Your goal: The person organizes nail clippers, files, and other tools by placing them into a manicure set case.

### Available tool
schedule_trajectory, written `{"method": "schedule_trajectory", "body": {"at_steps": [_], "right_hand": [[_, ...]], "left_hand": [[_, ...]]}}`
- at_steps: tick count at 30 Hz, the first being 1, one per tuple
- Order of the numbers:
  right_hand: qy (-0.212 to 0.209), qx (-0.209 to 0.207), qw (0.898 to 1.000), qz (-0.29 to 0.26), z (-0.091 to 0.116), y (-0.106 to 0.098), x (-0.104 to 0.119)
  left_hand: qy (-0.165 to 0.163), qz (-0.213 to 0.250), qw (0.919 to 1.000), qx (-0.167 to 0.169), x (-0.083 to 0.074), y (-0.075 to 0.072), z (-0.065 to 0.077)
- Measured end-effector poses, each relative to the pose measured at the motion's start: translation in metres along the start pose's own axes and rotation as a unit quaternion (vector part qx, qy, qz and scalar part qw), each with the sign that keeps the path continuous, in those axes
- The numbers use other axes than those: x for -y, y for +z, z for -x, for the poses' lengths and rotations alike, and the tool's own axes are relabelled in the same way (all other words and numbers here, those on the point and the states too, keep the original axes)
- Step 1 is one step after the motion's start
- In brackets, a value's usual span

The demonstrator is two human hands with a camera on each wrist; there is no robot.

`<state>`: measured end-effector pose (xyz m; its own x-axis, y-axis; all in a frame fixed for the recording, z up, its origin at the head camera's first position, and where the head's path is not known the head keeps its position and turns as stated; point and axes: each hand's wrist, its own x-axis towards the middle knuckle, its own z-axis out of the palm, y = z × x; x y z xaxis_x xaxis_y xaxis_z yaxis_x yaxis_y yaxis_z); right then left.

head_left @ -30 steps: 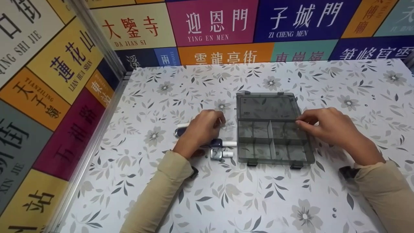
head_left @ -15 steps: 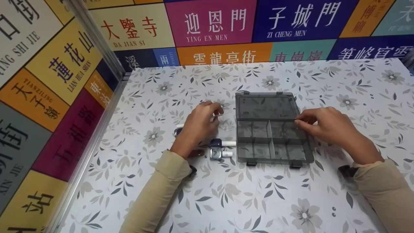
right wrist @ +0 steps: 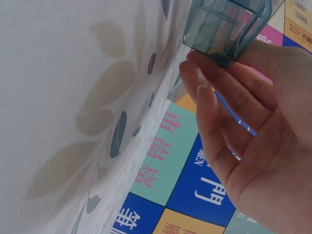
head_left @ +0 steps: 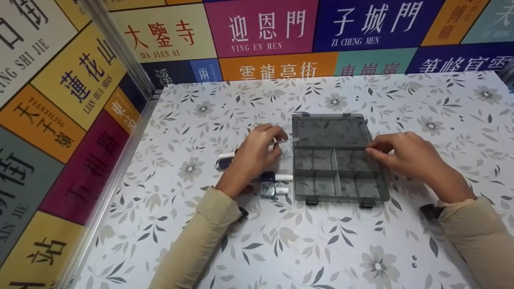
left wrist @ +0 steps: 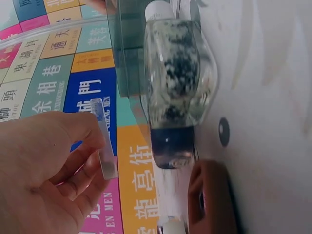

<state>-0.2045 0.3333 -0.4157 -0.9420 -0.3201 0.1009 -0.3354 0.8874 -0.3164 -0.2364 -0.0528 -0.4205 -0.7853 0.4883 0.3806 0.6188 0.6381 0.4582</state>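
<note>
My left hand point(head_left: 257, 150) pinches a small clear plastic strip, seemingly a divider point(left wrist: 105, 141), between thumb and fingers. Its far end reaches the left side of the smoky grey compartment box point(head_left: 336, 199) in the head view. The box lies with its lid point(head_left: 333, 132) folded back and its compartments facing up. At the box's right edge, near the hinge, my right hand point(head_left: 409, 158) holds the rim with its fingertips. Beside the box's left side lie a glitter nail polish bottle point(head_left: 268, 190) and a dark blue nail polish bottle point(head_left: 268, 177), both with white caps.
Another dark nail polish bottle point(head_left: 224, 163) lies left of my left hand, partly covered. A brown object point(left wrist: 209, 195), its kind unclear, sits near the left wrist. Printed panels point(head_left: 265, 28) wall off the flower-patterned table point(head_left: 305, 249) at the back and left.
My left hand has lifted away from the bottles and moved up and right toward the box, and the clear strip has come into sight in its fingers. The right hand stays put.
</note>
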Motion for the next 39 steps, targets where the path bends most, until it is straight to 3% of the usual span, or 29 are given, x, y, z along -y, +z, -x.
{"method": "schedule_trajectory", "body": {"at_steps": [10,24,39], "right_hand": [[-0.002,0.005,1.000,0.001,0.000,-0.001,0.001],[0.001,0.001,1.000,0.000,0.000,0.000,0.000],[0.006,0.003,1.000,-0.003,0.000,0.000,0.001]], "left_hand": [[0.053,0.005,0.9986,0.005,-0.009,0.011,0.002],[0.070,-0.012,0.9975,0.004,-0.019,0.025,0.003],[0.092,-0.015,0.9956,0.000,-0.027,0.030,0.000]]}}
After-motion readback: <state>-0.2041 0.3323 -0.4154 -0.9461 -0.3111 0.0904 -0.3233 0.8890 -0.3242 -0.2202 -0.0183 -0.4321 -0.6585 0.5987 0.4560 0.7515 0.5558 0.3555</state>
